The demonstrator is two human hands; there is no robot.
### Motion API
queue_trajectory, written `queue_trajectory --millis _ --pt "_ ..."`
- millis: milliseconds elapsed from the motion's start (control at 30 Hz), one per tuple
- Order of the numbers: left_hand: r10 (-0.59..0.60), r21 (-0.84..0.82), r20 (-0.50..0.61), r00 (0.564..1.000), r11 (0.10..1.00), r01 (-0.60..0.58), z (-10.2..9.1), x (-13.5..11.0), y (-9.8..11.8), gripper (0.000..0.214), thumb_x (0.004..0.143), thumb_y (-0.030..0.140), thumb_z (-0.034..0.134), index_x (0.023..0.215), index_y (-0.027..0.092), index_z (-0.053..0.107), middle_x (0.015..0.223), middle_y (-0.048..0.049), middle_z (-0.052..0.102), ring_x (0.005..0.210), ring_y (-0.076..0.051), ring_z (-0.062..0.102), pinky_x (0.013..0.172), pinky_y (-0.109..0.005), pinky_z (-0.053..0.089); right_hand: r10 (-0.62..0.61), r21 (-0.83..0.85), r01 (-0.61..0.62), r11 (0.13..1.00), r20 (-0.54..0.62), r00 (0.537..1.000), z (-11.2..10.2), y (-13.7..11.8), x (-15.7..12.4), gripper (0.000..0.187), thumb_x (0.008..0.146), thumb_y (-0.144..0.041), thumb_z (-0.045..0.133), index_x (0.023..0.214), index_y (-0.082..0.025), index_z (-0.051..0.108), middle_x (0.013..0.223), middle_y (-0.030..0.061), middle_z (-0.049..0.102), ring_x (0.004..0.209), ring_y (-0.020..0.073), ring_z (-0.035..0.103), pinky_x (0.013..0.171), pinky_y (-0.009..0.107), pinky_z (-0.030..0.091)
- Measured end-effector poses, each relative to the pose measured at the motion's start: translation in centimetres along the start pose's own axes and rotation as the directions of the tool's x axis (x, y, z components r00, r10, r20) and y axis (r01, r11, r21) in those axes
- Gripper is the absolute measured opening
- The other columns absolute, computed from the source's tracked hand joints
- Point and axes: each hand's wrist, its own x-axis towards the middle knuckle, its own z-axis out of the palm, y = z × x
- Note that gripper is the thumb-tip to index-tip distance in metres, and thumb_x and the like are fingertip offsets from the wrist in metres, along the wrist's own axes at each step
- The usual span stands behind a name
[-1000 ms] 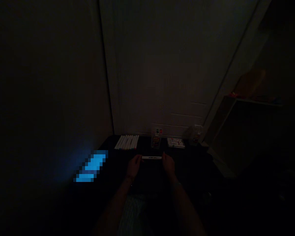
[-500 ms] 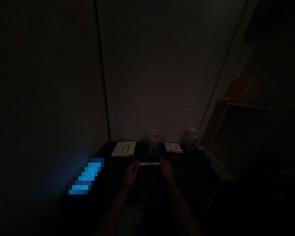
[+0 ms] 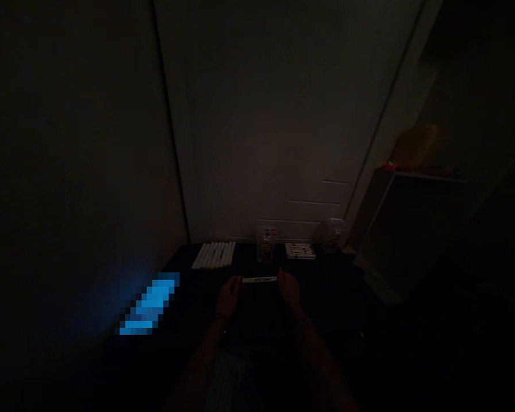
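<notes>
A white marker lies level between my two hands, above the dark table. My left hand is closed on its left end, and my right hand pinches the right end. Beyond my left hand, several white markers lie side by side in a row. Straight ahead stands a clear plastic case with a few markers showing green and red ends. To its right is a flat stack of white markers. The dim light hides the finer print and the fingertips.
Another clear case stands at the back right of the table. A glowing blue, pixelated screen is at the left edge. The pale wall panel rises behind the table, and a shelf unit stands to the right.
The whole view has shifted slightly, with things sitting a little higher and to the left. Both hands still hold the marker, which now tilts very slightly.
</notes>
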Motion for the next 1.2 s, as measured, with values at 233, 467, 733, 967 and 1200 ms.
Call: queue_trajectory --millis 233,467,733,967,1200 --pt "0.006 0.013 0.021 1.000 1.000 -0.007 -0.1 0.0 -0.1 0.035 0.080 0.044 0.035 0.083 0.019 0.059 0.071 0.0002 0.065 0.072 -0.016 0.058 0.068 -0.025 0.040 0.012 -0.008 -0.012 1.000 0.011 1.000 -0.5 -0.3 -0.2 0.052 0.092 -0.036 0.015 0.092 -0.016 0.063 0.090 0.0093 0.065 0.084 0.0148 0.060 0.069 0.021 0.038" --pt "0.004 0.025 0.012 1.000 1.000 -0.005 -0.1 -0.1 0.1 0.034 0.079 0.044 0.036 0.076 0.019 0.059 0.070 0.0003 0.065 0.070 -0.015 0.057 0.067 -0.024 0.040 0.002 0.004 -0.002 1.000 0.023 1.000 -0.8 -0.4 -0.4 0.052 0.091 -0.038 0.015 0.092 -0.017 0.063 0.093 0.0102 0.065 0.085 0.0158 0.059 0.069 0.021 0.038" --pt "-0.012 0.026 0.008 1.000 1.000 0.011 -0.2 -0.1 0.5 0.036 0.079 0.046 0.035 0.075 0.019 0.058 0.068 0.0008 0.065 0.067 -0.015 0.057 0.064 -0.023 0.040 0.037 0.021 -0.038 0.999 0.027 0.999 -0.6 -0.4 -0.2 0.056 0.091 -0.039 0.013 0.091 -0.016 0.064 0.093 0.0102 0.065 0.084 0.0154 0.059 0.068 0.021 0.038" --pt "-0.038 -0.036 -0.005 0.999 0.999 0.038 0.0 -0.1 0.6 0.036 0.077 0.047 0.037 0.079 0.019 0.059 0.069 -0.0003 0.065 0.070 -0.016 0.058 0.066 -0.025 0.042 0.030 -0.014 -0.030 0.999 0.023 0.999 -0.4 -0.2 0.0 0.054 0.092 -0.038 0.014 0.092 -0.017 0.063 0.092 0.0094 0.065 0.085 0.0158 0.060 0.069 0.022 0.038" --pt "-0.049 -0.031 0.002 0.999 0.998 0.049 -0.1 -0.1 0.9 0.039 0.076 0.051 0.038 0.081 0.018 0.059 0.069 -0.0013 0.066 0.072 -0.017 0.058 0.071 -0.026 0.042 0.037 -0.020 -0.036 0.999 0.031 0.999 -0.8 -0.5 -0.3 0.056 0.092 -0.038 0.012 0.091 -0.017 0.064 0.092 0.0092 0.065 0.086 0.0154 0.059 0.069 0.021 0.038"
